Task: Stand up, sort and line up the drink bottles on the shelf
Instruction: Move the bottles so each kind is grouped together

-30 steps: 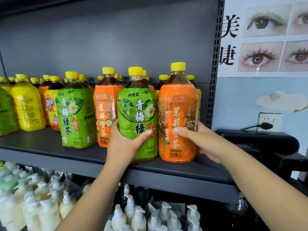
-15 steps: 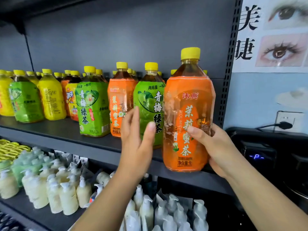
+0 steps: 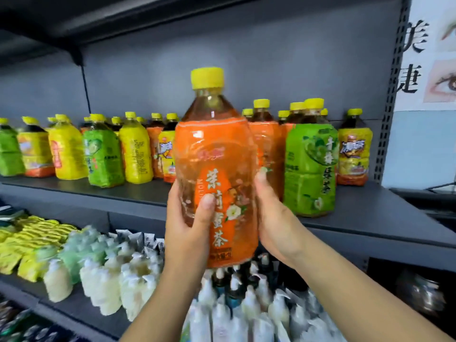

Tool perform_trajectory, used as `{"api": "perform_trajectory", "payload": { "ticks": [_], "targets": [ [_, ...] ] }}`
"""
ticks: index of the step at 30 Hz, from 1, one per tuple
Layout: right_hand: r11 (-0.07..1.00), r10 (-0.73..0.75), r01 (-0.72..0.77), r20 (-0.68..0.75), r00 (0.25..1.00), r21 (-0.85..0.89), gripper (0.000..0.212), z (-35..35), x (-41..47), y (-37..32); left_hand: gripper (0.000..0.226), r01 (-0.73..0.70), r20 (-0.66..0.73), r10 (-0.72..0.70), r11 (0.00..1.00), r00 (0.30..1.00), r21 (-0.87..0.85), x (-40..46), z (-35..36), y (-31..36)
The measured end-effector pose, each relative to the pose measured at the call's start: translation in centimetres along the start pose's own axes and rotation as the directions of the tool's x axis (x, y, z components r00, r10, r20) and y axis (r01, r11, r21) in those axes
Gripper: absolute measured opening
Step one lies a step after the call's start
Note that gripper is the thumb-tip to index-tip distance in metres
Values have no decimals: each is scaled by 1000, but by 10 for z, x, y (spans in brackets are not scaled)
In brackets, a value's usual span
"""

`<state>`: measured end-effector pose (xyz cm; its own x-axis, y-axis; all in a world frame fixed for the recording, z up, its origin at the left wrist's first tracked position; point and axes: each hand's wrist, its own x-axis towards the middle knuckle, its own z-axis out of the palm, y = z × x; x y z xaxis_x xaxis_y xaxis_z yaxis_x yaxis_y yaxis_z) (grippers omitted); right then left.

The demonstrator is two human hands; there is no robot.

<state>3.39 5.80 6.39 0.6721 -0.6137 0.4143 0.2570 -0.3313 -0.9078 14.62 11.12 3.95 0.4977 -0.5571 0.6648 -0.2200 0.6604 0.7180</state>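
An orange-labelled tea bottle (image 3: 214,154) with a yellow cap is held upright in front of the dark shelf (image 3: 370,213), off its surface. My left hand (image 3: 190,223) grips its lower left side, thumb across the label. My right hand (image 3: 276,218) grips the lower right side. Behind it on the shelf stand another orange bottle (image 3: 269,146), a green-labelled bottle (image 3: 309,166) and a yellow-orange one (image 3: 354,154) at the right. To the left stands a mixed row of green (image 3: 103,159), yellow (image 3: 135,154) and orange bottles.
The lower shelf holds white pump bottles (image 3: 118,280) and yellow packets (image 3: 24,243). A perforated upright (image 3: 392,95) ends the shelf at the right, with a poster of eyes (image 3: 434,50) beyond it. Dark equipment (image 3: 427,292) sits low at the right.
The orange bottle has come off the shelf and moved left and toward me. My left hand, open beside it before, now grips it. The view has swung left.
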Motion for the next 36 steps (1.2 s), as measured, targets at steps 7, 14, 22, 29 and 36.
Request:
{"api": "perform_trajectory", "payload": {
  "ticks": [7,14,22,29,36],
  "targets": [
    [940,113,-168,-194,975,-296,65,41,43,5,86,-12,-126,30,989,992,145,48,-68,-28],
    [716,118,-367,-414,902,-594,62,4,67,36,80,73,-195,-31,975,980,209,117,-71,-70],
    [748,26,-349,-500,866,-565,76,-5,123,62,75,109,-215,-40,942,976,317,168,-73,-122],
    [751,-44,-400,-645,763,-525,95,3,142,75,67,130,-140,-83,920,987,369,199,-97,-137],
    [835,-22,-406,-760,649,-371,90,7,154,83,73,141,-61,-127,908,990,394,230,-133,-150]
  ]
}}
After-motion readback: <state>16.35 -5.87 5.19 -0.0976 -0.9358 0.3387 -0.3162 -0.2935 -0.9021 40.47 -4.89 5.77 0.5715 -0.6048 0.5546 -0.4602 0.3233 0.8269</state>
